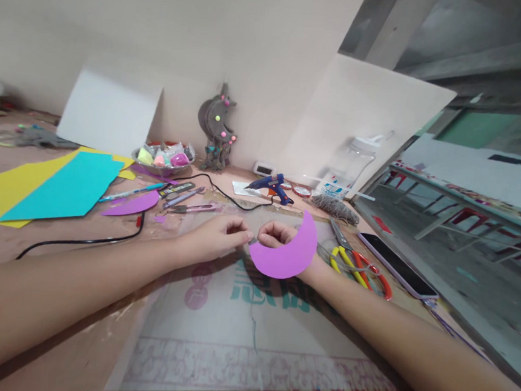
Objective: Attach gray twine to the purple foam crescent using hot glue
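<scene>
A purple paper crescent [285, 257] is held above the plastic sheet, its horns pointing up and to the left. My right hand [278, 235] is closed behind it, thumb and fingers curled at its inner edge. At the crescent's left tip, my left hand [232, 237] pinches a small grey bit that looks like yarn; the fingers hide most of it. A thin dark strand or crease runs down the sheet [212, 331] below the hands. Past the hands lie a blue glue gun [270, 186] and a grey yarn skein [336, 209].
Scissors [359, 262] and a phone [398, 265] lie right. Leftward are cyan card [67, 188], yellow card [15, 183], pens [185, 197] and a black cord [78, 241]. A bowl of clay [166, 158], a grey moon ornament [218, 128] and a bottle [354, 164] stand behind.
</scene>
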Available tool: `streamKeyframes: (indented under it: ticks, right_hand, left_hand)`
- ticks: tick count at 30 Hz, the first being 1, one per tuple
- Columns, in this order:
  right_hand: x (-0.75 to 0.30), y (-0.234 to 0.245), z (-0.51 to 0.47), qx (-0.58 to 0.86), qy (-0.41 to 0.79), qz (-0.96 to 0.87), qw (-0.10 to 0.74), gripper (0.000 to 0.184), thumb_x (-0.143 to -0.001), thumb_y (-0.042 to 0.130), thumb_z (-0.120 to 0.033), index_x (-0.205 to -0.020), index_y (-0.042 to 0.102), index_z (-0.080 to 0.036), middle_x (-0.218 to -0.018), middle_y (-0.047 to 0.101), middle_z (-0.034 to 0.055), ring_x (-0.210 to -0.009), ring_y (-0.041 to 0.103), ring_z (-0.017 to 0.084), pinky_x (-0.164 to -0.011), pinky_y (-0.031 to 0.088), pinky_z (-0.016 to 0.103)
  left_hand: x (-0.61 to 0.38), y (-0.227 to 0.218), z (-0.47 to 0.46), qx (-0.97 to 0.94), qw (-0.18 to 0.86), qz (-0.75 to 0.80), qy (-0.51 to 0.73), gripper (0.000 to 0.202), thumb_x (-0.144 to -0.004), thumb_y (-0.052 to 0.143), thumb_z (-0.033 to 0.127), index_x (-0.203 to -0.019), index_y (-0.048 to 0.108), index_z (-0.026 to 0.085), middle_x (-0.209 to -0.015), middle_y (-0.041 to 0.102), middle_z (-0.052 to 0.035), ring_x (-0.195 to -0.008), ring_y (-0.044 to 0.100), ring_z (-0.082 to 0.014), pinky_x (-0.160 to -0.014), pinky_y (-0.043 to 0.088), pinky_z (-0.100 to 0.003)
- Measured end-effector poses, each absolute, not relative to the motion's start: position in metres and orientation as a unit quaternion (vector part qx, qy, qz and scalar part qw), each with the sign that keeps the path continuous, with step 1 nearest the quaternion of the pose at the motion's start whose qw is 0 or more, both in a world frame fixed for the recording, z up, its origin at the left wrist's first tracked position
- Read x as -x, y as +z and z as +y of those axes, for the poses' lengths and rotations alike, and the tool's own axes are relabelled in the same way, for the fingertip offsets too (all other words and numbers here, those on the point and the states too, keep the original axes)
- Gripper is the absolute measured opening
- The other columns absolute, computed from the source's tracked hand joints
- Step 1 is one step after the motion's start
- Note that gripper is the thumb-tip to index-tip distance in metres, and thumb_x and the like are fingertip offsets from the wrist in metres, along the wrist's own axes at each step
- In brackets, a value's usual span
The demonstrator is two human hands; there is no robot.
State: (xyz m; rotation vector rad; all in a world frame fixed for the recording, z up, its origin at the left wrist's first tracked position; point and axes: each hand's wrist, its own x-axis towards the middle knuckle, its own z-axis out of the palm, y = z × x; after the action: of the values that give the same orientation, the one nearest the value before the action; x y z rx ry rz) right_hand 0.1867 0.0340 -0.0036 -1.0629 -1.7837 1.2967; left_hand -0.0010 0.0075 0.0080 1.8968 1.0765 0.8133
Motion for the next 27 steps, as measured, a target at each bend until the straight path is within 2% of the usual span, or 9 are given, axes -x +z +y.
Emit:
streamKeyframes:
  ticks: [5, 9, 12, 14, 16, 18, 21, 24, 27]
  right_hand:
    - [-0.187, -0.006, 0.036, 0.410, 0.482, -0.695, 0.342, 0.041, -0.061, 0.068, -0.055, -0.069, 0.049, -0.019, -0.060, 0.049, -0.0045, -0.052, 0.046, 0.009, -0.049, 0.036, 0.022]
    - [-0.187, -0.005, 0.035, 0.409, 0.461, -0.705, 0.352, 0.034, -0.065, 0.066, -0.050, -0.070, 0.051, -0.020, -0.062, 0.051, -0.0030, -0.056, 0.049, 0.011, -0.052, 0.040, 0.024]
    - [-0.191, 0.000, 0.032, 0.410, 0.431, -0.703, 0.389, 0.026, -0.073, 0.059, -0.045, -0.084, 0.054, -0.022, -0.078, 0.057, 0.0007, -0.067, 0.054, 0.014, -0.059, 0.045, 0.027]
    - [-0.195, 0.003, 0.030, 0.407, 0.434, -0.683, 0.423, 0.024, -0.080, 0.050, -0.044, -0.093, 0.054, -0.024, -0.083, 0.058, 0.0016, -0.068, 0.055, 0.015, -0.060, 0.048, 0.028]
    - [-0.199, 0.004, 0.030, 0.389, 0.467, -0.658, 0.444, 0.028, -0.085, 0.042, -0.047, -0.090, 0.054, -0.023, -0.076, 0.057, 0.0013, -0.060, 0.053, 0.014, -0.055, 0.049, 0.029]
    - [-0.202, 0.004, 0.031, 0.367, 0.498, -0.649, 0.443, 0.040, -0.087, 0.035, -0.056, -0.080, 0.054, -0.021, -0.068, 0.055, 0.0012, -0.055, 0.051, 0.014, -0.052, 0.049, 0.030]
    - [-0.200, 0.003, 0.029, 0.382, 0.501, -0.664, 0.403, 0.044, -0.081, 0.046, -0.060, -0.071, 0.056, -0.019, -0.064, 0.056, 0.0013, -0.051, 0.051, 0.012, -0.050, 0.045, 0.027]
    - [-0.195, 0.002, 0.026, 0.408, 0.499, -0.669, 0.370, 0.039, -0.074, 0.062, -0.053, -0.063, 0.057, -0.016, -0.057, 0.057, 0.0010, -0.047, 0.049, 0.010, -0.047, 0.040, 0.023]
    - [-0.194, 0.000, 0.027, 0.412, 0.509, -0.657, 0.373, 0.039, -0.076, 0.060, -0.052, -0.062, 0.057, -0.015, -0.057, 0.058, 0.0013, -0.046, 0.048, 0.009, -0.044, 0.037, 0.022]
  left_hand:
    - [0.001, 0.008, 0.007, -0.745, 0.395, 0.428, 0.325, 0.021, -0.080, 0.047, 0.033, -0.069, 0.053, 0.016, -0.066, 0.051, 0.0019, -0.065, 0.047, -0.0133, -0.059, 0.036, -0.024]
    - [0.001, 0.006, 0.008, -0.742, 0.395, 0.422, 0.339, 0.020, -0.080, 0.048, 0.033, -0.070, 0.054, 0.016, -0.067, 0.053, 0.0012, -0.065, 0.049, -0.0136, -0.060, 0.037, -0.024]
    - [0.002, 0.004, 0.010, -0.716, 0.377, 0.435, 0.395, 0.019, -0.080, 0.050, 0.032, -0.072, 0.054, 0.016, -0.070, 0.056, 0.0000, -0.068, 0.051, -0.0145, -0.063, 0.039, -0.025]
    - [0.003, 0.004, 0.013, -0.683, 0.365, 0.456, 0.438, 0.020, -0.081, 0.050, 0.034, -0.073, 0.054, 0.016, -0.072, 0.055, -0.0004, -0.070, 0.051, -0.0148, -0.064, 0.039, -0.025]
    - [0.005, 0.003, 0.015, -0.654, 0.358, 0.474, 0.469, 0.021, -0.082, 0.049, 0.035, -0.075, 0.054, 0.016, -0.073, 0.054, -0.0003, -0.071, 0.050, -0.0148, -0.065, 0.039, -0.025]
    - [0.006, 0.003, 0.017, -0.638, 0.351, 0.483, 0.486, 0.021, -0.083, 0.048, 0.035, -0.074, 0.053, 0.016, -0.073, 0.053, 0.0001, -0.071, 0.049, -0.0143, -0.065, 0.038, -0.025]
    - [0.006, 0.003, 0.016, -0.642, 0.341, 0.480, 0.491, 0.021, -0.084, 0.048, 0.034, -0.074, 0.053, 0.016, -0.072, 0.052, 0.0007, -0.070, 0.049, -0.0135, -0.066, 0.038, -0.024]
    - [0.005, 0.003, 0.014, -0.668, 0.329, 0.464, 0.480, 0.021, -0.085, 0.047, 0.034, -0.076, 0.054, 0.016, -0.074, 0.054, 0.0007, -0.072, 0.050, -0.0137, -0.067, 0.038, -0.024]
    - [0.003, 0.003, 0.012, -0.684, 0.315, 0.454, 0.476, 0.025, -0.088, 0.042, 0.034, -0.076, 0.055, 0.016, -0.076, 0.058, -0.0010, -0.077, 0.053, -0.0151, -0.071, 0.040, -0.025]
